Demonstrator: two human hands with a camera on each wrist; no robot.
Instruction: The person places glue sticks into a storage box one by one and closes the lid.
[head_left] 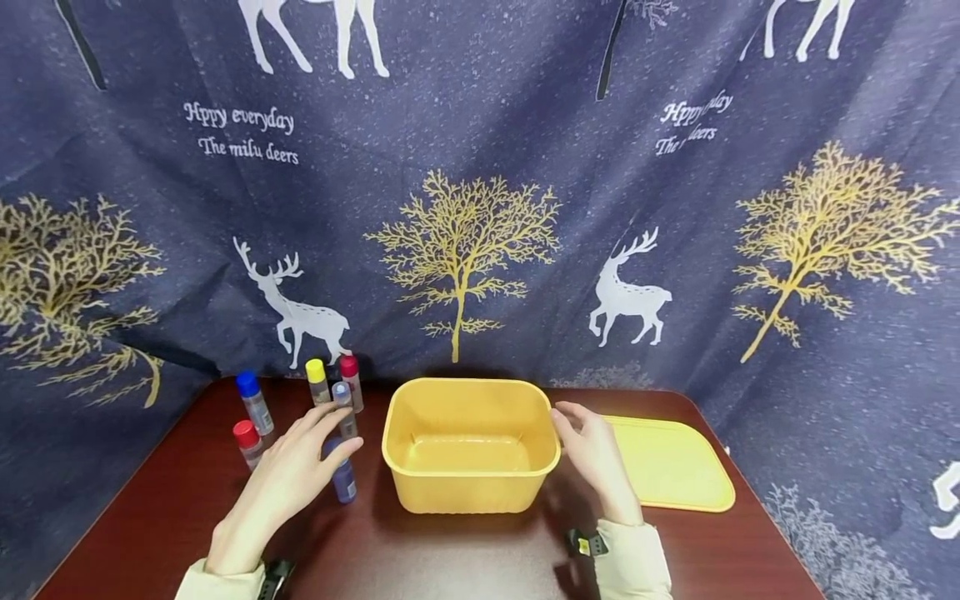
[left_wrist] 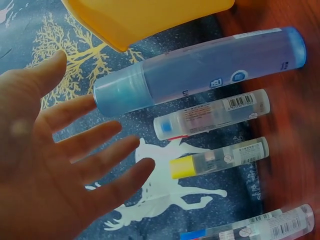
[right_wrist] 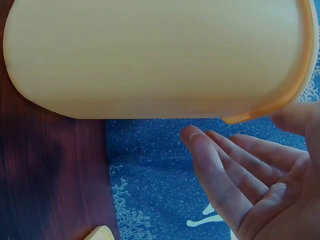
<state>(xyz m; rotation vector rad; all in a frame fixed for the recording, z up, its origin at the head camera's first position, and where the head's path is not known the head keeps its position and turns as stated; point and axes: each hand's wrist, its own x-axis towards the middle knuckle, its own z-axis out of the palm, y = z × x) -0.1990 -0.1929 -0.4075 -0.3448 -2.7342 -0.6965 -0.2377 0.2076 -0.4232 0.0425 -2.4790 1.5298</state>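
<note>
A yellow plastic bin [head_left: 468,493] stands in the middle of the table. My left hand [head_left: 288,471] is left of it, fingers spread, over a group of small bottles. Nearest to that hand is a blue bottle [left_wrist: 210,72], upright by the thumb and fingertips. Beside it stand a clear bottle [left_wrist: 212,115] and a yellow-capped bottle [left_wrist: 220,159]. My right hand [head_left: 592,450] is at the bin's right side, its fingertips right at the rim and its fingers loosely bent. Neither hand holds anything.
A flat yellow lid [head_left: 671,462] lies to the right, behind the right hand. Farther left stand a blue-capped bottle [head_left: 257,404] and a red-capped bottle [head_left: 247,442]; a crimson-capped bottle [head_left: 350,382] is at the back. A dark blue patterned cloth [head_left: 480,100] hangs behind the table.
</note>
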